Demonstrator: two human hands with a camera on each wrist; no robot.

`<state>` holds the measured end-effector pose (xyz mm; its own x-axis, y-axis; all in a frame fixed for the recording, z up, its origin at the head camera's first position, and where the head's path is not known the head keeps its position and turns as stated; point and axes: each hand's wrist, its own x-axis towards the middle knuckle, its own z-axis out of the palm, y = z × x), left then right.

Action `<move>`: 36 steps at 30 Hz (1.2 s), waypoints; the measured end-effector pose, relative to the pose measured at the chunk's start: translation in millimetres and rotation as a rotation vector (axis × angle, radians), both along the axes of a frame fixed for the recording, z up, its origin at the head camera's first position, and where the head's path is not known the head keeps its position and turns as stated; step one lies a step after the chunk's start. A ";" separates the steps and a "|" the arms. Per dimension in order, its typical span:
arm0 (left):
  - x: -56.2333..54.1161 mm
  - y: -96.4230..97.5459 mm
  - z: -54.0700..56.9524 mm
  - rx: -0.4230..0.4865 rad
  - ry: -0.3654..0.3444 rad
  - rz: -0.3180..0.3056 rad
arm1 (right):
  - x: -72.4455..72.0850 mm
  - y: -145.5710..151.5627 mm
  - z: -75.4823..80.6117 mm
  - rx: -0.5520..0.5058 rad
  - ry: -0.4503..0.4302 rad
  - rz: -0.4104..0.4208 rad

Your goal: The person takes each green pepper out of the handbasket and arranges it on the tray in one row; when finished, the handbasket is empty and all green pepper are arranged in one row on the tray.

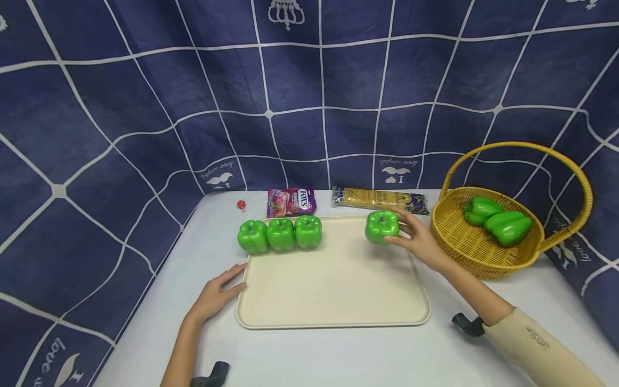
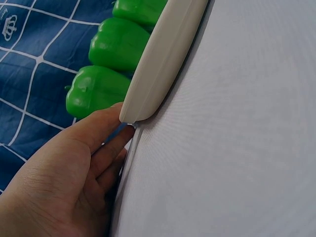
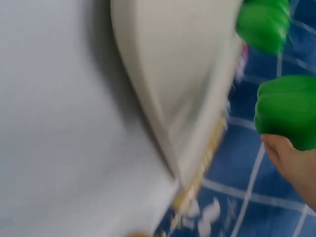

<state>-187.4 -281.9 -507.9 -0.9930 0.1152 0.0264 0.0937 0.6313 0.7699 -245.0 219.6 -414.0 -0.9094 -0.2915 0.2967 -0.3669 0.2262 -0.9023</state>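
My right hand (image 1: 419,241) grips a green bell pepper (image 1: 382,227) over the back right part of a cream tray (image 1: 333,290). In the right wrist view the same bell pepper (image 3: 289,111) is held by the fingers, with the thumb in sight. Three more bell peppers (image 1: 280,234) stand side by side at the tray's back left. My left hand (image 1: 216,294) is beside the tray's left edge, its fingertips touching the rim, and it holds nothing. The left wrist view shows that hand (image 2: 64,163) at the tray's corner (image 2: 133,116).
A yellow wicker basket (image 1: 464,255) with a tall handle stands on the right, two bell peppers (image 1: 508,228) inside. Behind the tray lie a Fox's candy bag (image 1: 291,202) and a yellow-and-blue packet (image 1: 379,199). A red lollipop (image 1: 241,205) is at the back left.
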 end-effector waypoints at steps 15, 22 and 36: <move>0.6 2.9 -0.9 -0.001 -0.021 0.004 | -15.5 -57.1 -32.0 0.005 -0.156 0.044; 1.1 1.5 3.9 -0.009 -0.035 0.013 | -32.1 -63.4 -35.9 0.103 -0.100 0.050; 2.2 1.0 3.2 -0.008 -0.036 0.015 | -49.2 -81.0 -37.0 0.152 -0.089 0.124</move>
